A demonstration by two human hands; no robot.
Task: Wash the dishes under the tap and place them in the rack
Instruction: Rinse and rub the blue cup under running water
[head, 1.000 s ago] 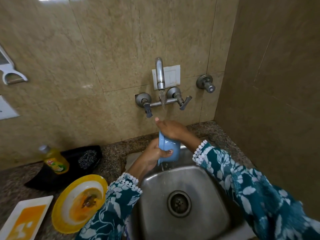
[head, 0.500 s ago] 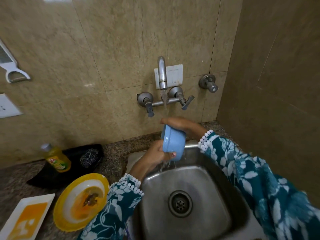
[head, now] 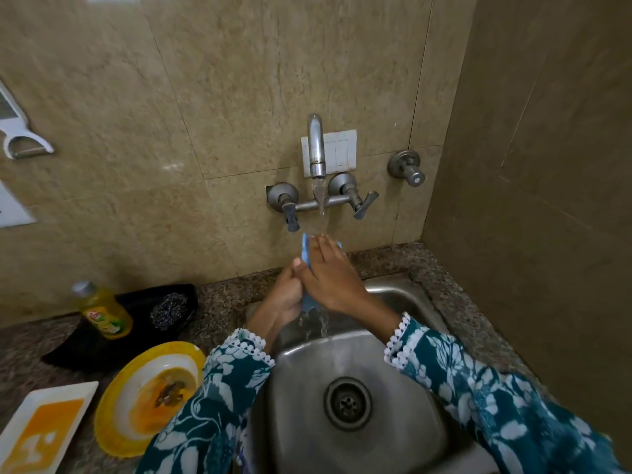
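White tray (head: 41, 436): at 8 o'clock on the counter, smeared orange.
Yellow plate (head: 113, 405): just right of the tray, food scraps in it.
Soap bottle (head: 102, 313): at 9 o'clock, on a black tray (head: 85, 350) with a steel scrubber (head: 168, 308).
Left hand (head: 285, 292): fingers curled round the blue bowl's lower edge.
Blue bowl (head: 305, 254): centre, on edge between both hands, under the running tap (head: 316, 148).
Right hand (head: 328, 271): fingers straight, pressed flat on the bowl.
Sink (head: 393, 422): at 6 o'clock, beneath the hands.
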